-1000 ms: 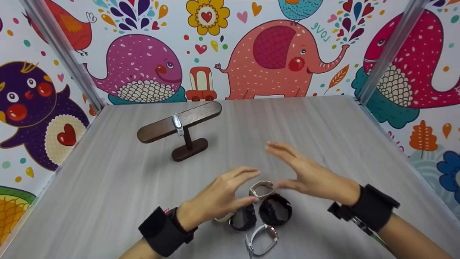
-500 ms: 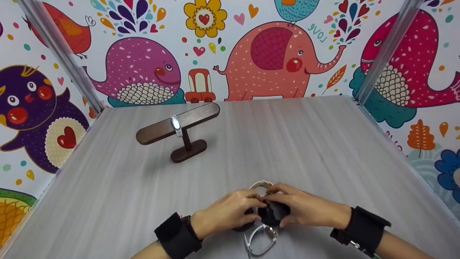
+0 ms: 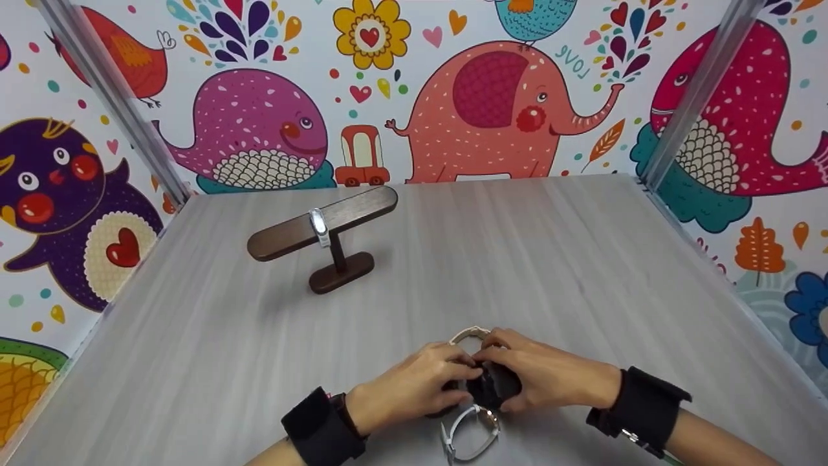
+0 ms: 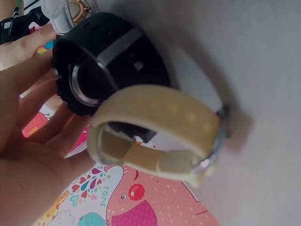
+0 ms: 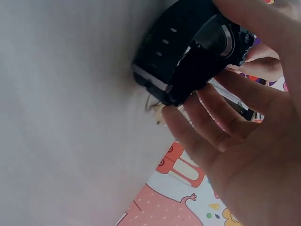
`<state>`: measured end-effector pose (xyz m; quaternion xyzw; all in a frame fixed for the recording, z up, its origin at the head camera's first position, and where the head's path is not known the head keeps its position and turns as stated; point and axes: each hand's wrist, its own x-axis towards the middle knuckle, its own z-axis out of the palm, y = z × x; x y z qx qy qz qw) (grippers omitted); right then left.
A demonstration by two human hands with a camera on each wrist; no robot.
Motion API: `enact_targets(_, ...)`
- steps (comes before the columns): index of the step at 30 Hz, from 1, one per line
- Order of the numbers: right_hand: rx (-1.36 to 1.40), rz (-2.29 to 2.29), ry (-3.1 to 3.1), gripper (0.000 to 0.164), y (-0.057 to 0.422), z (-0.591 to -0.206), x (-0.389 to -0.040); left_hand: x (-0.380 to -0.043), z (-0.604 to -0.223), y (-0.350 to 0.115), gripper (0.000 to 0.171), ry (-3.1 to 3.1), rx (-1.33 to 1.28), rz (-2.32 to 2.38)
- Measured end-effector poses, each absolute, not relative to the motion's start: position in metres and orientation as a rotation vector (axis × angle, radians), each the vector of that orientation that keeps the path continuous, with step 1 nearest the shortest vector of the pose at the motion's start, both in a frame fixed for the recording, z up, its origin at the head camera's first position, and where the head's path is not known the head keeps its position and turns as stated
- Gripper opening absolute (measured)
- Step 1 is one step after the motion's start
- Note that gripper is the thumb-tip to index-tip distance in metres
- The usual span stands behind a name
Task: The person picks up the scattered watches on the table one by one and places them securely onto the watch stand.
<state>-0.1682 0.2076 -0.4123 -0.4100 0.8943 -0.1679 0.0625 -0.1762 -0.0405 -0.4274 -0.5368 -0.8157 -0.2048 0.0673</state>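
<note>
Spread over the grey wood-grain desk (image 3: 517,259) a second ago, the right hand (image 3: 550,370) now grips a chunky black looped wristwatch (image 3: 490,387) at lower centre; the left hand (image 3: 417,382) pinches its left side, so handling seems under way.

Muted cols up front, brights behind

Held watch (image 5: 157,52) blk w/ silvery ring; 2nd watch (image 4: 160,108) cream; 3rd watch (image 4: 59,15) wht, rose-gold-ish case. Stand (image 3: 362,208) dk brn, its band (image 3: 320,226) silvery-wht. Tabletop (image 3: 582,272) lt grey, streaked. Wall (image 3: 414,26) wht, multicol. cartoons: elephant (image 3: 446,142) coral, whale (image 3: 239,110) purple, both speckled.
</note>
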Motion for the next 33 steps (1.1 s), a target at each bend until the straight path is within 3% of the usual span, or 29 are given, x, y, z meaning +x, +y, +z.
enact_targets(6,-1.236,-0.529,2.716,0.062,0.206,-0.408,-0.173,-0.177,-0.421,-0.046,0.038,-2.492,-1.553,-0.741)
enact_targets(15,-1.210,-0.811,2.856,0.066,0.224,-0.378,-0.201,-0.191,-0.398,-0.055,0.068,-2.507,-1.338,-1.104)
enact_targets(27,-1.541,-1.504,2.765,0.075,0.205,-0.355,-0.220,-0.215,-0.378,-0.043,0.102,-2.270,-1.309,-1.364)
enact_targets(33,-1.776,-1.734,2.480,0.073,0.184,-0.355,-0.219,-0.222,-0.377,-0.039,0.100,-2.144,-1.347,-1.454)
